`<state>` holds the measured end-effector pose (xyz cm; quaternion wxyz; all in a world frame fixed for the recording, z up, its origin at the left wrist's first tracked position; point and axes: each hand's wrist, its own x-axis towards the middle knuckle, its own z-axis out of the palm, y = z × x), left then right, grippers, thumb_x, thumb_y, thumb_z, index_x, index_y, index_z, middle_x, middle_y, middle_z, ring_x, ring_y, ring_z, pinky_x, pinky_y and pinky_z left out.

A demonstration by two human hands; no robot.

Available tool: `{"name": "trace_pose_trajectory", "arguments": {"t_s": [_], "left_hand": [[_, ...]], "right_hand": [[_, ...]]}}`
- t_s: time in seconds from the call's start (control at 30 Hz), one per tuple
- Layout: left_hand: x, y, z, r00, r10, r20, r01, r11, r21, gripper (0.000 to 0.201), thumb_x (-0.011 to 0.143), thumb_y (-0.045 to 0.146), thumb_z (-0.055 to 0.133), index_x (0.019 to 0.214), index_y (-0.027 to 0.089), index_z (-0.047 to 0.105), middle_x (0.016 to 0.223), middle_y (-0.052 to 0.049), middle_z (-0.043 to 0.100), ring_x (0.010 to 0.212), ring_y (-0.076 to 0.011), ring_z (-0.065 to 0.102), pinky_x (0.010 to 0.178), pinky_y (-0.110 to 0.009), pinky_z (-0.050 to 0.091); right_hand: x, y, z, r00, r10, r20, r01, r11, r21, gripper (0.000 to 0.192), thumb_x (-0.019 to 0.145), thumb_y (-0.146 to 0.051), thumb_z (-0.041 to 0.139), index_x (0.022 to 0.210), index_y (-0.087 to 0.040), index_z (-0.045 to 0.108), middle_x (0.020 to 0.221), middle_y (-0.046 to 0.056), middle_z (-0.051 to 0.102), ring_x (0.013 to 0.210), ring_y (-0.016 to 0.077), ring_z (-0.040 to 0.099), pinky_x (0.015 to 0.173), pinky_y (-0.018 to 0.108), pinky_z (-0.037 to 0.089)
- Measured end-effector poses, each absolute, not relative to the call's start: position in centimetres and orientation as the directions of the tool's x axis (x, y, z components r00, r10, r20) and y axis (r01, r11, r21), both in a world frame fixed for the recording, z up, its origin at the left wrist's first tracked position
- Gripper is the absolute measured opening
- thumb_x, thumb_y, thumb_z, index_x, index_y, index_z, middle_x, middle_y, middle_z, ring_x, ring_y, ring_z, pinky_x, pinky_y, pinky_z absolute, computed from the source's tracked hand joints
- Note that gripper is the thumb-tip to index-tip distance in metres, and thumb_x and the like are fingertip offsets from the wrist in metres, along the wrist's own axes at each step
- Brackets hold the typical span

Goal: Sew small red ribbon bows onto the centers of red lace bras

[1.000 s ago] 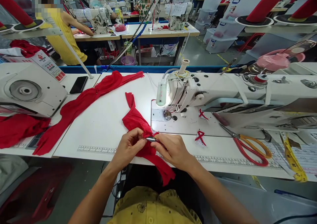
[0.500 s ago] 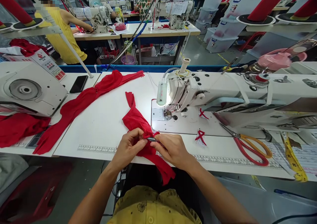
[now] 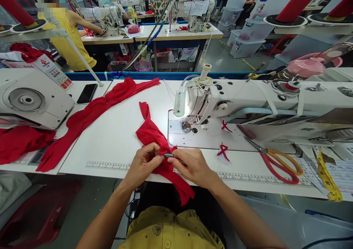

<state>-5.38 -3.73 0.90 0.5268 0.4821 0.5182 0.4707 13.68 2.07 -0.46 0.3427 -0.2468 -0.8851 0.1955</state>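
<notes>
A small red fabric piece (image 3: 151,132) lies on the white table in front of the sewing machine (image 3: 201,102) and hangs over the front edge. My left hand (image 3: 143,163) pinches its edge. My right hand (image 3: 193,166) holds a small metal thread snip (image 3: 168,155) with its tip at the fabric between the two hands. Both hands meet just at the table's front edge.
A long red garment (image 3: 91,115) stretches across the table's left, beside a black phone (image 3: 87,93). Orange-handled scissors (image 3: 278,161), a yellow tape measure (image 3: 327,177) and red scraps (image 3: 223,150) lie to the right. A second machine (image 3: 30,100) stands at the left. Other people work at tables behind.
</notes>
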Motion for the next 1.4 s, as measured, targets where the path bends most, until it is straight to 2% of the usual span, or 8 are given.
{"name": "trace_pose_trajectory", "arguments": {"t_s": [0.3, 0.93, 1.07, 1.2, 1.3, 1.37, 1.4], "left_hand": [[-5.4, -3.7, 0.8, 0.027, 0.995, -0.092, -0.019, 0.093, 0.996, 0.018, 0.087, 0.03, 0.064, 0.077, 0.018, 0.055, 0.072, 0.002, 0.049, 0.069, -0.0118, 0.041, 0.065, -0.024, 0.034], [-5.1, -3.4, 0.6, 0.036, 0.994, -0.101, -0.035, 0.102, 0.994, 0.017, 0.088, 0.027, 0.062, 0.077, 0.017, 0.054, 0.072, 0.003, 0.047, 0.068, -0.0106, 0.04, 0.065, -0.023, 0.034], [-5.3, -3.5, 0.5, 0.019, 0.995, -0.099, -0.046, 0.099, 0.994, 0.017, 0.089, 0.028, 0.063, 0.079, 0.017, 0.055, 0.071, 0.004, 0.048, 0.068, -0.01, 0.041, 0.065, -0.022, 0.034], [-5.1, -3.3, 0.7, -0.056, 0.991, -0.12, -0.1, 0.114, 0.988, 0.02, 0.089, 0.03, 0.065, 0.078, 0.017, 0.055, 0.069, 0.005, 0.048, 0.066, -0.0088, 0.04, 0.063, -0.02, 0.034], [-4.1, -3.1, 1.3, -0.093, 0.988, -0.127, -0.17, 0.109, 0.979, 0.02, 0.089, 0.031, 0.066, 0.08, 0.017, 0.055, 0.071, 0.004, 0.051, 0.067, -0.0088, 0.045, 0.065, -0.02, 0.039], [-3.5, -3.1, 1.7, -0.052, 0.993, -0.11, -0.173, 0.1, 0.98, 0.018, 0.09, 0.032, 0.065, 0.082, 0.018, 0.056, 0.076, 0.003, 0.055, 0.072, -0.011, 0.052, 0.069, -0.023, 0.044], [-3.3, -3.2, 2.0, -0.025, 0.996, -0.09, -0.133, 0.085, 0.987, 0.017, 0.091, 0.032, 0.064, 0.084, 0.018, 0.057, 0.079, 0.001, 0.057, 0.075, -0.0126, 0.055, 0.071, -0.024, 0.046]], "right_hand": [[13.9, 2.2, -0.4, -0.677, 0.587, 0.443, 0.283, 0.764, -0.58, 0.031, 0.102, -0.032, 0.047, 0.075, -0.02, 0.051, 0.06, -0.004, 0.047, 0.054, 0.0098, 0.036, 0.055, 0.024, 0.028], [13.8, 2.5, -0.9, -0.668, 0.6, 0.439, 0.257, 0.741, -0.621, 0.035, 0.101, -0.032, 0.049, 0.068, -0.02, 0.047, 0.058, -0.005, 0.041, 0.054, 0.0096, 0.033, 0.055, 0.026, 0.026], [14.3, 2.6, -0.6, -0.682, 0.608, 0.406, 0.224, 0.703, -0.675, 0.03, 0.102, -0.033, 0.047, 0.074, -0.021, 0.048, 0.061, -0.004, 0.043, 0.056, 0.0102, 0.036, 0.056, 0.026, 0.027], [14.5, 1.8, 0.1, -0.653, 0.682, 0.33, 0.189, 0.569, -0.8, 0.024, 0.103, -0.039, 0.041, 0.092, -0.021, 0.052, 0.072, -0.002, 0.051, 0.061, 0.012, 0.043, 0.059, 0.025, 0.034], [13.6, 0.6, 0.1, -0.562, 0.786, 0.257, 0.222, 0.443, -0.868, 0.027, 0.093, -0.044, 0.061, 0.108, -0.023, 0.051, 0.08, -0.002, 0.056, 0.064, 0.0122, 0.046, 0.06, 0.025, 0.039], [12.9, 0.1, -0.1, -0.479, 0.842, 0.249, 0.268, 0.411, -0.871, 0.031, 0.086, -0.037, 0.069, 0.108, -0.023, 0.053, 0.077, -0.004, 0.054, 0.062, 0.0114, 0.046, 0.059, 0.024, 0.038], [12.6, 0.0, -0.2, -0.444, 0.854, 0.27, 0.276, 0.417, -0.866, 0.024, 0.086, -0.033, 0.068, 0.104, -0.023, 0.055, 0.075, -0.005, 0.053, 0.062, 0.0111, 0.045, 0.058, 0.024, 0.037]]}}
